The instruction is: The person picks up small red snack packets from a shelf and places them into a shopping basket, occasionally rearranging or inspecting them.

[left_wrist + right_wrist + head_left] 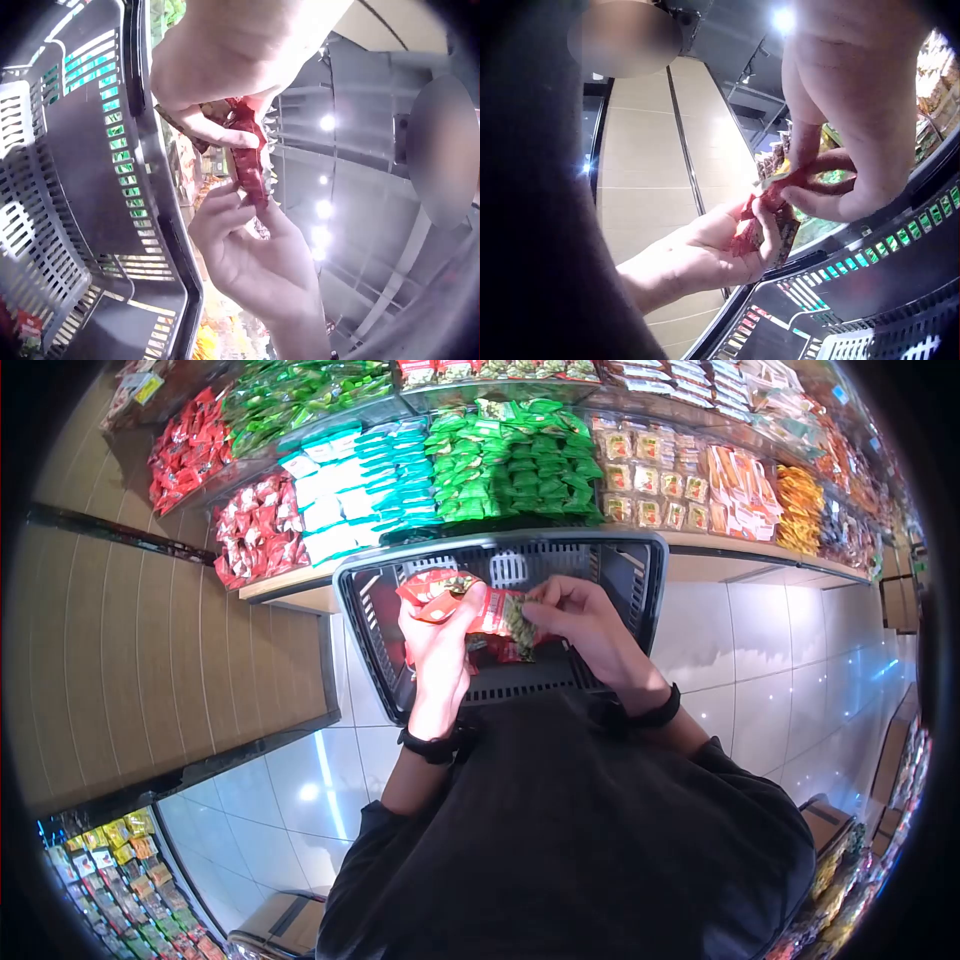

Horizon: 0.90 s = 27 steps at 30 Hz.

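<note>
Over a dark grey shopping basket [648, 595], both hands are on small red snack packets. My left hand [436, 655] grips a shiny red packet [425, 605], and a second red packet [497, 612] with a green printed end extends from it toward the right. Thumb and fingers of my right hand [592, 628] pinch that green end. In the left wrist view the red packet [250, 154] spans the gap between the two hands. From the right wrist, the left fingers show wrapped over the red wrapper [746, 236]. More red packets lie in the basket below, partly hidden.
A shelf of bagged snacks runs beyond the basket, with green packets [515, 465], teal packets [390, 475] and red packets [260, 530]. A wood-coloured panel [160, 650] stands at the left. Tiled floor [770, 650] extends to the right; cardboard boxes [283, 925] sit behind.
</note>
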Available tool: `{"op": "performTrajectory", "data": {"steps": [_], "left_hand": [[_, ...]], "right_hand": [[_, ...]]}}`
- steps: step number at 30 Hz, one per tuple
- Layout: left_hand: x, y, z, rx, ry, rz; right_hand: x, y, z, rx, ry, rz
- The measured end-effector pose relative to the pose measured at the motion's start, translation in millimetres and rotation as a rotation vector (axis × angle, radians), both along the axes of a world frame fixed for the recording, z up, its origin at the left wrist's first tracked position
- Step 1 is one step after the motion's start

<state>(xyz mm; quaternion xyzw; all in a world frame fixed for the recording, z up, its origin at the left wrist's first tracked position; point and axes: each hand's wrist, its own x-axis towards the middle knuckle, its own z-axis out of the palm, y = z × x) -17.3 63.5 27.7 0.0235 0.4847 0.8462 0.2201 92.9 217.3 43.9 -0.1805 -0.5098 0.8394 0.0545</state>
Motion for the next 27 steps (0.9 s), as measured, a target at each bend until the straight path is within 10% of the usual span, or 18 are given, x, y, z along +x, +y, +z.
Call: {"op": "performTrajectory", "data": {"steps": [17, 27], "left_hand": [[-12, -3, 11, -0.113, 0.045, -0.07], [-11, -2, 12, -0.286, 0.274, -0.118]], "right_hand": [[-4, -15, -7, -0.146, 0.022, 0.005], [-11, -5, -22, 0.424, 0.01, 0.043]]}}
